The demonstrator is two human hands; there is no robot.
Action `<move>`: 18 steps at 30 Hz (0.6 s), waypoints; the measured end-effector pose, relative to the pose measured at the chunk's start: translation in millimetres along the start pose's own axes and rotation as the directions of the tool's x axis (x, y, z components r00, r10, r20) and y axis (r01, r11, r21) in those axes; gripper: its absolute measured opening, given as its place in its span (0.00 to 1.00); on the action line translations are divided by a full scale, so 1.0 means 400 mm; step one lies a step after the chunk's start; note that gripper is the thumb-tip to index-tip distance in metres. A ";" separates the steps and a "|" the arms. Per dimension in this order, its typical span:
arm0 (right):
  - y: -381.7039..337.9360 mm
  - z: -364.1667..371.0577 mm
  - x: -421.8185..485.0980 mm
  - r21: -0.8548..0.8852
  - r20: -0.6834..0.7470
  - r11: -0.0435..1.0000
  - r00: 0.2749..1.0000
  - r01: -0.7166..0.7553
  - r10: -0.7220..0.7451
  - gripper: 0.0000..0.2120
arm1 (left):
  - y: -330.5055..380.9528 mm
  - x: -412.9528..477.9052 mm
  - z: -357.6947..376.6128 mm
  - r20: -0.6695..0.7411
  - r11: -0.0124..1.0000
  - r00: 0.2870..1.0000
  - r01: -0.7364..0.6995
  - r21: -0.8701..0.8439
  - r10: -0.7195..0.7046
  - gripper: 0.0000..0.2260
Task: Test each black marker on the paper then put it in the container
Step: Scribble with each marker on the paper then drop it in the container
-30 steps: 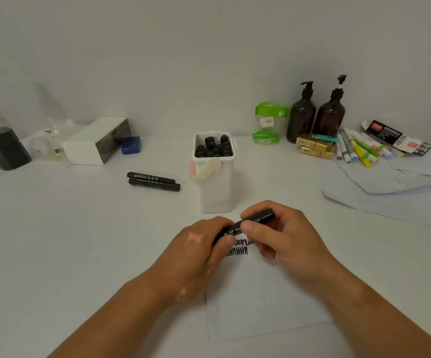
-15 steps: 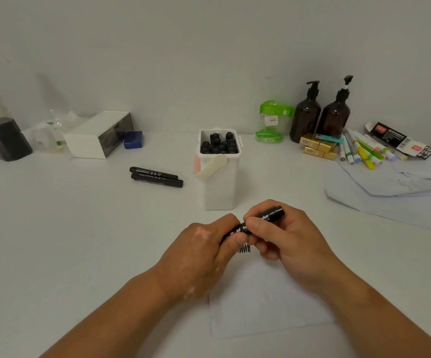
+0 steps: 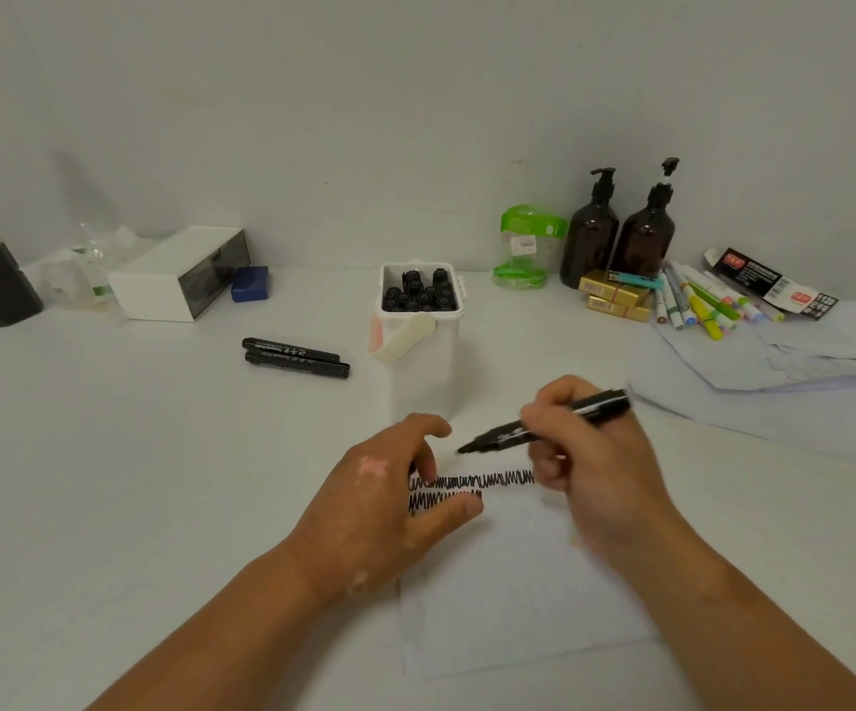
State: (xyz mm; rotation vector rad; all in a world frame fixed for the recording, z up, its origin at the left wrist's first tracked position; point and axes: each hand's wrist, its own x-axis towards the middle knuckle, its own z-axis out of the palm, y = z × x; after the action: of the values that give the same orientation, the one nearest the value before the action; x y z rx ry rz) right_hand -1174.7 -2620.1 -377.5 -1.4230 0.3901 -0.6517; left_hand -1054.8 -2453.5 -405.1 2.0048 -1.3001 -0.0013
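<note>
One uncapped marker [image 3: 503, 434] pinched in right hand [image 3: 590, 454], tip slanting leftward just above paper [image 3: 518, 608]; left hand [image 3: 380, 500] curled alongside, contents unclear.

Soft, even indoor light, a little dim, with a cool grey-green cast. The white desk [image 3: 108, 479] and the wall [image 3: 415, 94] read as flat pale grey. Shadows are faint with blurred edges; a weak one sits at the foot of the white container [image 3: 418, 372]. The right hand [image 3: 595, 454] and its marker [image 3: 601, 402] are smeared by motion blur. Wide-angle distortion bows the desk's far edge and stretches the 2 forearms toward the bottom corners. Fine detail looks soft throughout.
</note>
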 end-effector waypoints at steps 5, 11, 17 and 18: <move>-0.040 -0.063 0.020 -0.020 -0.046 0.999 0.998 -0.035 0.034 0.09 | -0.023 0.004 0.007 0.136 0.991 0.990 0.006 0.132 -0.024 0.29; -0.024 -0.048 0.000 -0.305 0.113 0.951 0.990 -0.043 0.081 0.08 | -0.039 0.009 0.001 0.207 0.983 0.975 0.041 0.177 -0.078 0.31; 0.037 -0.023 -0.020 -0.490 0.040 0.871 0.996 -0.046 0.075 0.03 | -0.048 0.010 -0.006 0.214 0.981 0.973 0.051 0.186 -0.091 0.30; 0.046 -0.022 -0.021 -0.535 0.042 0.844 0.997 -0.033 0.066 0.03 | -0.048 0.011 -0.006 0.214 0.981 0.972 0.054 0.186 -0.094 0.30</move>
State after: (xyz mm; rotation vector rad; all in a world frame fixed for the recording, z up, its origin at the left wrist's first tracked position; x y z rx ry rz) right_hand -1183.1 -2621.2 -397.8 -1.9538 0.5917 -0.4714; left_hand -1036.7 -2451.3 -412.7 2.2578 -1.4047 -0.1529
